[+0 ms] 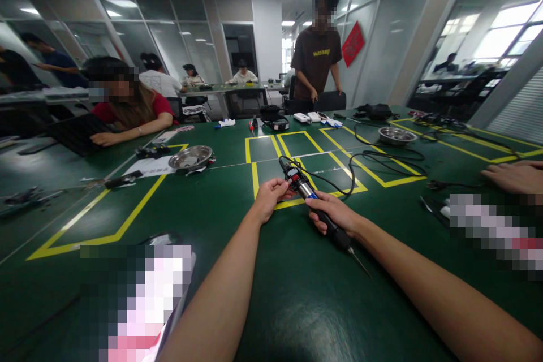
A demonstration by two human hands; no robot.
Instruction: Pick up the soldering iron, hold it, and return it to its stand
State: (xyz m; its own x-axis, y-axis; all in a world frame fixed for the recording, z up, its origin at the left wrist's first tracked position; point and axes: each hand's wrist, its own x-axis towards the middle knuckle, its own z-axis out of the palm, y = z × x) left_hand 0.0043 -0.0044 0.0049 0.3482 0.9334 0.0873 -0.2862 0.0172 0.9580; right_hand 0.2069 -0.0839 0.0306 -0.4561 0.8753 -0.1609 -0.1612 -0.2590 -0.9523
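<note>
My right hand (335, 212) is wrapped around a corded electric screwdriver (302, 185) with a black grip and a silver and blue body. The tool is held slantwise above the table, its long thin bit (360, 263) pointing down toward me on the right. At the tool's far end, my left hand (271, 198) is closed in a pinch by a small red part and the cord end. Exactly what those fingertips press on is partly hidden. From that end a black cable (352, 172) loops off to the right across the table.
Yellow tape outlines mark the green table (212, 271). Metal bowls stand at left (190, 158) and right (397, 136). A co-worker's hand (515, 175) rests at the right edge. One person stands behind the table (318, 59); another sits at left (131, 107).
</note>
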